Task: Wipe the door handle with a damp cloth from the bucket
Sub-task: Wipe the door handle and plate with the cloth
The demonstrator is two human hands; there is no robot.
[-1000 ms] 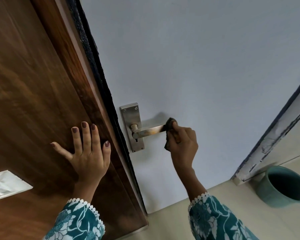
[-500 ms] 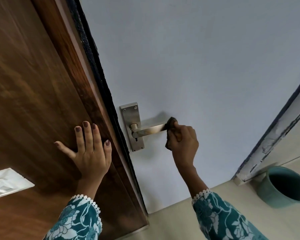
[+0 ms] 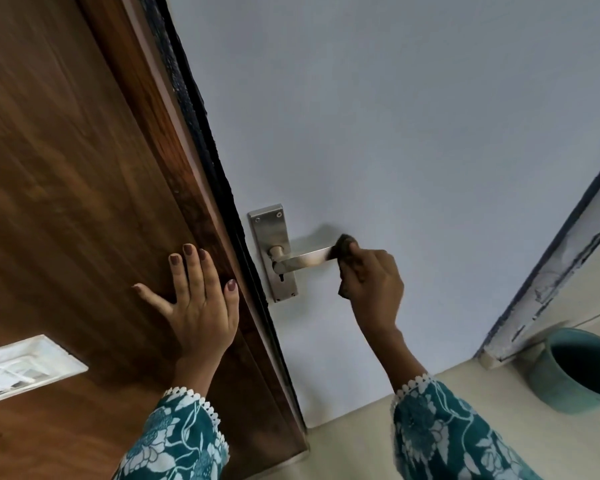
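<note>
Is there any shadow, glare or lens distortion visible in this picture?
Head view: the lever handle casts a soft shadow on the pale door; a bright reflection sits on the lever near the cloth; the wide angle bends the wooden panel edge; the bucket looks slightly soft.

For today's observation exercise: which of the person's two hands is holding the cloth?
The right hand, closed around the dark cloth at the door handle tip. The left hand lies flat, fingers spread, on the wooden panel.

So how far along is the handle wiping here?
Done: the dark cloth is out of the teal bucket. In hand: the right hand presses it on the lever handle tip; the left hand braces on the wooden panel. Left: the lever's bare length and backplate.
</note>
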